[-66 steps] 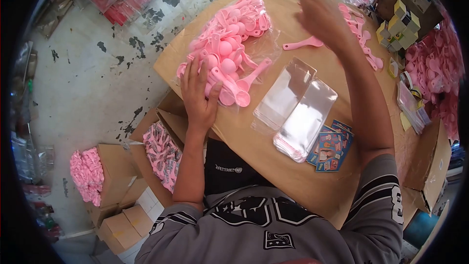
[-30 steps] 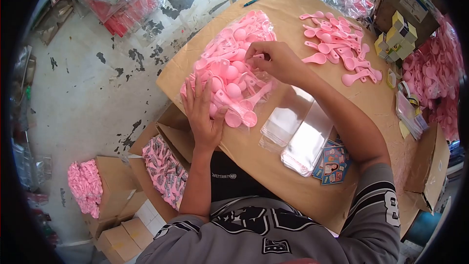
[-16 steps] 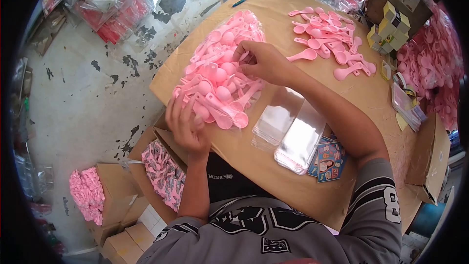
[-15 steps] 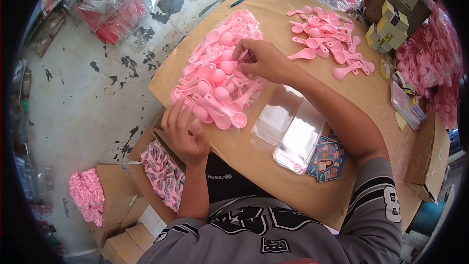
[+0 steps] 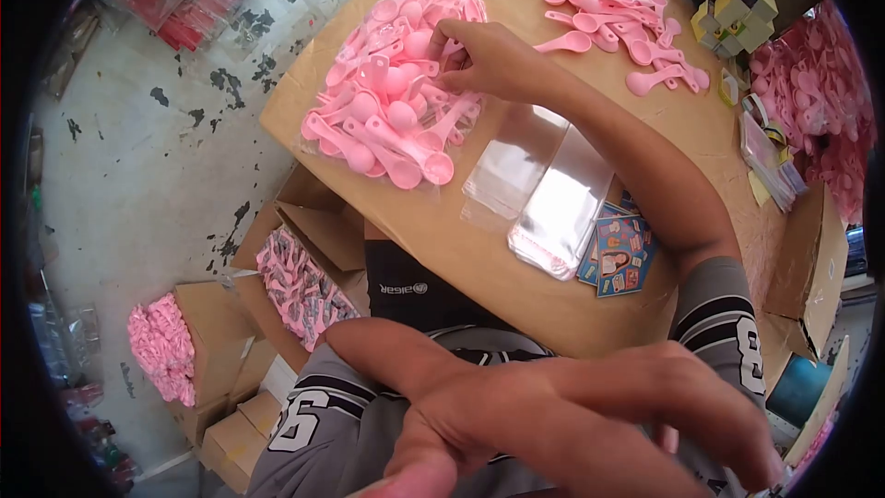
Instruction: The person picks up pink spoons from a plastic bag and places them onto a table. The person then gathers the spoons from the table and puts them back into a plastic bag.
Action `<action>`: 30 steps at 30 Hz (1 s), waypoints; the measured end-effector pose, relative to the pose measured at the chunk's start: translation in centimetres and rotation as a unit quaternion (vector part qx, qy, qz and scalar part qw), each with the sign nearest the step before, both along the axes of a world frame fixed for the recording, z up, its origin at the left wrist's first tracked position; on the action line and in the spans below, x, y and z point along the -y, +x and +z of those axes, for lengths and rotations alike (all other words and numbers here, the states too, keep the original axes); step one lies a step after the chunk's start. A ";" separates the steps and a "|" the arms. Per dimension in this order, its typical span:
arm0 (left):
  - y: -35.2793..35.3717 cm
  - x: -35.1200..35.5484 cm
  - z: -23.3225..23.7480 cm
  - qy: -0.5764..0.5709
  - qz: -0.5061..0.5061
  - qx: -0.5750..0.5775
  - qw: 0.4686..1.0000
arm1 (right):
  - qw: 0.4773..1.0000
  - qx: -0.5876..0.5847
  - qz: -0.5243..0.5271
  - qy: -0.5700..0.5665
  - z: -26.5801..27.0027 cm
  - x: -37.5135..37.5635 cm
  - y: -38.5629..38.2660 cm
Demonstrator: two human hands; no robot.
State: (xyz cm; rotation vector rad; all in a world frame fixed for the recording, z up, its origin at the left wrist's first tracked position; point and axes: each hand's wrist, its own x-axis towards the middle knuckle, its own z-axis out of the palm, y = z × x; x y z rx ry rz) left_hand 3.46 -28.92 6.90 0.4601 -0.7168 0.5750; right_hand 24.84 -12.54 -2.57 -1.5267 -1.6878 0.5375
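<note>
A heap of pink measuring spoons (image 5: 378,120) lies on a clear plastic bag on the brown-covered table. At its right side my right hand (image 5: 484,60) is closed, thumb and fingers pinched on a pink spoon that mostly hides behind them. My left hand (image 5: 553,410) is raised close to the camera over my lap, with fingers spread and nothing visible in it. Beside the heap, nearest my right forearm, are two stacks of clear plastic sleeves (image 5: 553,212). Blue printed cards (image 5: 619,258) lie partly under the sleeves' right edge.
A second group of pink spoons (image 5: 636,18) is spread at the far side of the table. Small yellow boxes (image 5: 737,14) and a large bag of pink spoons (image 5: 811,111) stand at the right. Open cartons (image 5: 309,300) with packed pink items sit below the left edge.
My left hand has left the near edge of the spoon heap and come up toward the camera. My right hand stays at the heap. The view has tilted slightly downward.
</note>
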 end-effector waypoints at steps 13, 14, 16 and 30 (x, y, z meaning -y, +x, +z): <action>0.4 4.9 0.8 -0.084 -0.059 0.036 0.994 | 0.989 0.020 -0.076 0.122 -1.6 -0.9 -0.5; 0.4 5.2 0.8 -0.086 -0.063 0.039 0.994 | 0.989 0.016 -0.073 0.127 -1.8 -1.1 -0.4; 0.7 5.9 0.7 -0.090 -0.069 0.046 0.992 | 0.994 0.014 -0.041 0.101 -1.7 -1.0 -0.1; -1.9 1.8 -5.7 0.059 -0.262 -0.004 0.963 | 0.995 -0.098 -0.017 0.008 -1.6 -0.7 -1.3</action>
